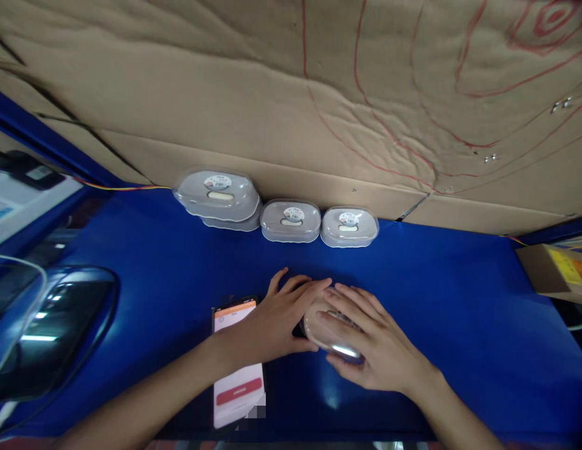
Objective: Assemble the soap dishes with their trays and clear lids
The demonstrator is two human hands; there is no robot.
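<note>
Between my hands is a rounded, clear plastic container (pixel 314 315) with a shiny lid, partly covered by my fingers. My left hand (pixel 288 312) grips its left end, thumb at the near side and fingers at the far side. Spread over the top and right end, my right hand (pixel 372 340) holds it with the thumb low at the near side. A phone (pixel 239 390) with a lit screen lies under my left forearm; its middle is hidden.
Along the cardboard wall (pixel 253 106) stand several oval clear boxes with round labels: a stack (pixel 220 200) at left, a middle box (pixel 291 222) and a right box (pixel 349 228). A dark tablet-like device (pixel 51 337) with cables lies left on the blue tabletop (pixel 459 300). A carton (pixel 553 272) sits right.
</note>
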